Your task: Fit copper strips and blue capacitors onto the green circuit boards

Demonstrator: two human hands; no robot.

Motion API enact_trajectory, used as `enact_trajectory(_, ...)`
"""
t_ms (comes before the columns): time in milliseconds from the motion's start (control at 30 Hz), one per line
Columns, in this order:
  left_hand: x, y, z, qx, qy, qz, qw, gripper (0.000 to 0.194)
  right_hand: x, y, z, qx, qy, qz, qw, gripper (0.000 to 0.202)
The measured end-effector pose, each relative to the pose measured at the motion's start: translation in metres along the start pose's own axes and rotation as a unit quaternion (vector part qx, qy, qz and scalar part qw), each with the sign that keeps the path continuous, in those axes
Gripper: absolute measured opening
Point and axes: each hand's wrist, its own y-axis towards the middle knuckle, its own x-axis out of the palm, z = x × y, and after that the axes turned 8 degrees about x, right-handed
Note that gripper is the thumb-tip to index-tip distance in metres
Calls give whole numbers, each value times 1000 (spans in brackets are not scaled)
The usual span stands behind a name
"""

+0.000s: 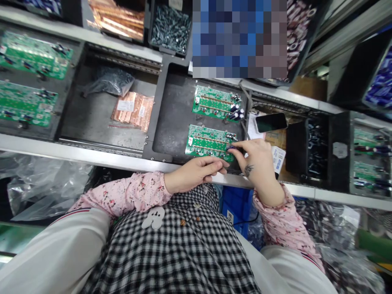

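Observation:
Two green circuit boards lie in the black tray [171,118] in front of me. On the nearer board [208,141], my right hand [255,163] pinches a small dark capacitor [231,148] at the right end. My left hand [200,173] is at that board's front edge, its fingers pressed together; whether something small is between them is hidden. The farther board [216,102] bears several dark capacitors [237,112] at its right end, and no hand touches it.
A phone [271,122] and a bin of dark parts [317,147] are to the right. Bagged copper strips [134,110] lie left. Behind stand a bin of screws [171,28] and more copper pieces [119,18]. Other boards [27,102] sit far left.

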Motion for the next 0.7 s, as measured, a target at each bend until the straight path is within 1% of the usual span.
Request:
enact_trajectory(67, -2, 0, -2, 9, -8, 1, 1000, 13, 0, -3, -3, -9, -7, 6, 1000, 20)
enact_trajectory(133, -4, 0, -4, 7, -23, 13, 1000, 18, -3, -8, -9, -11, 8, 19, 1000, 20)
enact_trajectory(200, -3, 2, -7, 5, -28, 32, 999, 27, -7, -15, -18, -8, 66, 22, 998, 27)
enact_trajectory(267, -2, 2, -9, 1, -20, 40, 999, 35, -12, -24, -28, -16, 145, 3, 989, 28)
enact_trajectory(333, 2, 1, -10, -11, -17, 38, 999, 34, -14, -32, -33, -20, 206, -27, 978, 17)
enact_trajectory(400, 5, -3, -5, -36, -27, 38, 998, 25, -13, -38, -29, 13, 237, -31, 971, 11)
enact_trajectory(467, 7, -7, 7, -58, -24, 31, 998, 22, -9, -41, -20, 76, 244, -11, 967, 11)
enact_trajectory(533, 8, -6, 28, -45, 17, 6, 999, 26, -2, -42, -9, 123, 234, 7, 964, 15)
enact_trajectory(600, 8, 3, 54, 10, 101, -20, 995, 26, 4, -43, -3, 142, 216, 16, 966, 17)
enact_trajectory(667, 8, 21, 80, 65, 204, -28, 976, 19, 8, -44, -2, 141, 196, 22, 970, 17)
enact_trajectory(700, 8, 32, 91, 87, 252, -23, 964, 15, 9, -44, -3, 138, 186, 23, 973, 16)
